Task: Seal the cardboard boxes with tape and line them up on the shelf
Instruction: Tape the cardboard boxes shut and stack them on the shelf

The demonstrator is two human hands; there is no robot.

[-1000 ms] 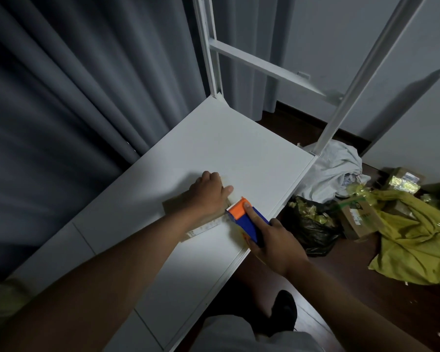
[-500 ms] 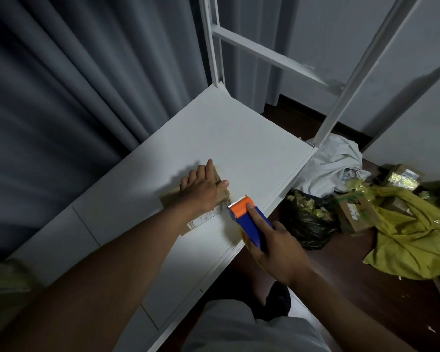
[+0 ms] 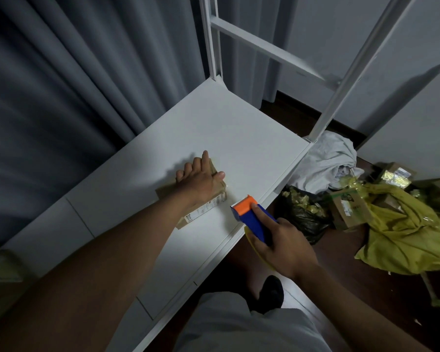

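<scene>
The left hand [image 3: 201, 182] lies flat on top of a small cardboard box [image 3: 208, 208], its fingers [image 3: 205, 161] straight and pressed together, reaching past the box's far edge, the thumb spread toward the box's right end. The box lies under that palm on the white shelf [image 3: 214, 123], near the shelf's front edge, a printed label showing on its near side.

Just right of those fingers and apart from the box, the right hand [image 3: 285, 247] grips a blue and orange tape dispenser [image 3: 252, 214]: the index finger lies along its top and the other fingers curl round the body. Its orange head points at the box from over the shelf's front edge.

Beyond the right hand, on the floor, lie a black bag [image 3: 305, 214], white cloth [image 3: 325, 161], yellow bags [image 3: 404, 229] and 2 more boxes [image 3: 348, 209].
</scene>
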